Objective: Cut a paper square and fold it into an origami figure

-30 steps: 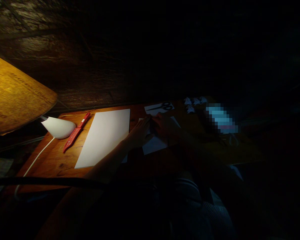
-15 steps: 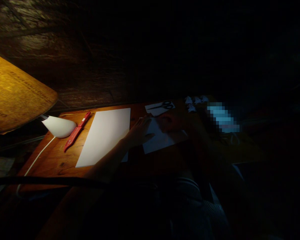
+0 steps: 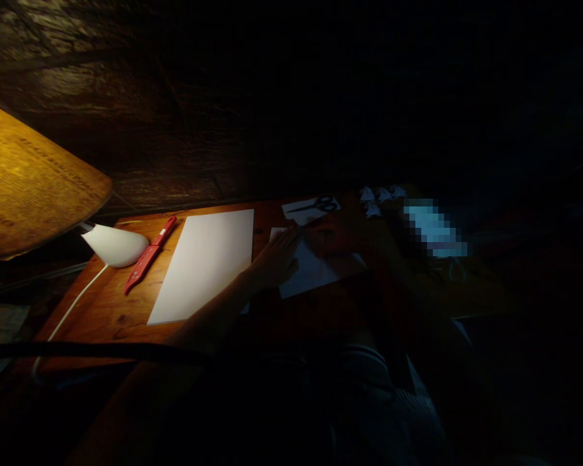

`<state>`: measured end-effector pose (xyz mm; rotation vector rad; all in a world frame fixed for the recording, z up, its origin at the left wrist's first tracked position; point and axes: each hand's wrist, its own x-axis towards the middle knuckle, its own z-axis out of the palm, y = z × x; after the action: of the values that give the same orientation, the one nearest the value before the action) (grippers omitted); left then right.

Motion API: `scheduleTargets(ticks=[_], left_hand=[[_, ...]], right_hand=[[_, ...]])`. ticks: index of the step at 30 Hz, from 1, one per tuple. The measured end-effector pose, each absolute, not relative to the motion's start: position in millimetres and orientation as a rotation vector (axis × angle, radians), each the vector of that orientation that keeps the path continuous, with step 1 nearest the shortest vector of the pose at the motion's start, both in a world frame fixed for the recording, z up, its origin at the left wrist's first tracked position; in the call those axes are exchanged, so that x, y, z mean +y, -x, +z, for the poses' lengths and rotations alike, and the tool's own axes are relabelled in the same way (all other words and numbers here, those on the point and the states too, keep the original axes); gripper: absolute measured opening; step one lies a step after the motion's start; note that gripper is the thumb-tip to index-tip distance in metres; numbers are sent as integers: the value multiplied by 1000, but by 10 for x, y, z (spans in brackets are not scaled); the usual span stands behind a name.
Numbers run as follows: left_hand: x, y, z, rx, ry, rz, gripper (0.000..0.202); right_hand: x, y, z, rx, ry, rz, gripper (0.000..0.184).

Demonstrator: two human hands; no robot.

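Note:
A sheet of white paper (image 3: 306, 278) lies on the wooden table, turned at an angle under both hands. My left hand (image 3: 278, 257) rests on its left part with the fingers stretched out flat toward the far edge. Dim light covers my right hand (image 3: 331, 236), which is over the far right part of the same sheet. Its fingers look closed near the left fingertips; whatever they hold is too dark to make out. Just beyond the hands, black-handled scissors (image 3: 320, 205) lie on a smaller piece of white paper (image 3: 301, 215).
Left of the hands is a large white sheet (image 3: 208, 259), with a red knife (image 3: 150, 255) beside it. A lamp with a white base (image 3: 119, 246) and yellow shade (image 3: 34, 188) stands far left. Several small folded paper pieces (image 3: 373, 208) sit at the back right, near a blurred bright rectangle (image 3: 434, 226).
My left hand has shifted slightly on the paper, its fingers now flatter and a little farther right. My right hand stays in nearly the same place.

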<state>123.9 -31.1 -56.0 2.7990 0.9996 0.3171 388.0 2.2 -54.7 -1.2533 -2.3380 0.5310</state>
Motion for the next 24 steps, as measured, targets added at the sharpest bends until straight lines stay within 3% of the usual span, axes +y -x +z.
scheduleTargets(ticks=[24], left_hand=[[-305, -1220, -544, 974, -2853, 306, 69]], right_hand=[[30, -3858, -484, -2452, 1059, 551, 75]])
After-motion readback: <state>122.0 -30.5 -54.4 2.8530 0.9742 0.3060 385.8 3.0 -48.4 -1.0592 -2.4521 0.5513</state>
